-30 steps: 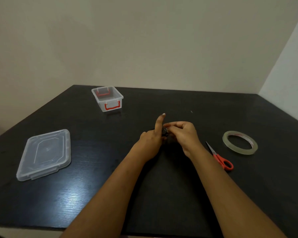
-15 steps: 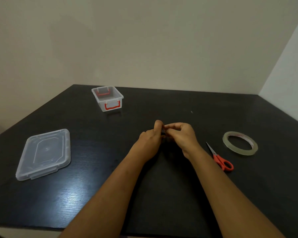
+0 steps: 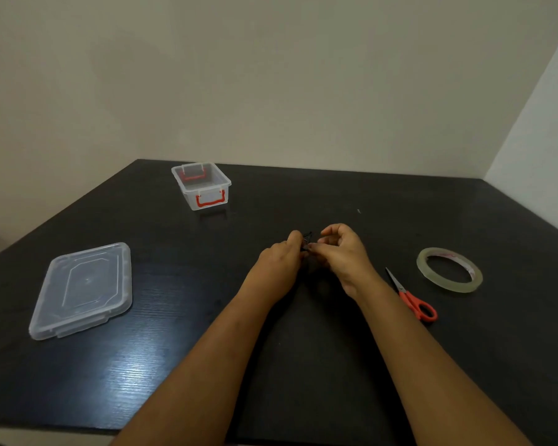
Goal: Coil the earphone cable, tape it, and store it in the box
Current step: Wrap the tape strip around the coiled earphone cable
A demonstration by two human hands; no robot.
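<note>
A small bundle of black earphone cable [image 3: 306, 241] is pinched between my two hands over the middle of the black table [image 3: 207, 365]. My left hand [image 3: 279, 263] grips it from the left with fingers curled. My right hand [image 3: 343, 254] holds it from the right with thumb and forefinger, other fingers raised. Most of the cable is hidden by my fingers. The clear box [image 3: 201, 185] with red handles stands open at the far left. A roll of clear tape [image 3: 449, 269] lies to the right, and orange-handled scissors [image 3: 411, 299] lie beside my right wrist.
The box's clear lid [image 3: 83, 289] lies flat at the near left. Walls close off the table at the back and the right. The table's front edge runs along the bottom of the view.
My left forefinger, raised a second ago, has curled down onto the cable. Both hands stay together at the same spot, with my right fingers shifted slightly.
</note>
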